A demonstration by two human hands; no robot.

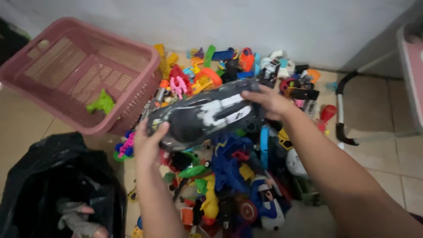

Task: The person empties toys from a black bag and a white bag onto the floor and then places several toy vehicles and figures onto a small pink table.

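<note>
Head view, looking down at a tiled floor [396, 158] against a pale wall.

Held up in mid-frame over the heap: a long, dark grey plastic toy vehicle body with scuffed white patches [205, 113], lying roughly level, tilted slightly up toward the right. Gripped at its lower left end by the left hand [150, 143], thumb curled over the top edge, fingers hidden beneath. Gripped at its upper right end by the right hand [271, 103], fingers folded over the top. Both hands closed on the toy, forearms reaching in from the bottom of the frame.

Directly below and behind: a jumbled pile of small, brightly coloured plastic toys [229, 176] spread across the floor, with blue, yellow, green, orange and pink pieces mixed together; single figures hard to tell apart.

To the upper left, just beside the pile: a pink plastic laundry basket with slotted walls [145, 53], tipped toward the camera, holding a small bright green plastic toy [102, 102] on its bottom.

At lower left: an open black plastic rubbish bag [53, 176], something grey and crumpled inside.

At right, near the pile's edge: a curved white and black handle-like piece [340, 110] lying on the tiles.
</note>
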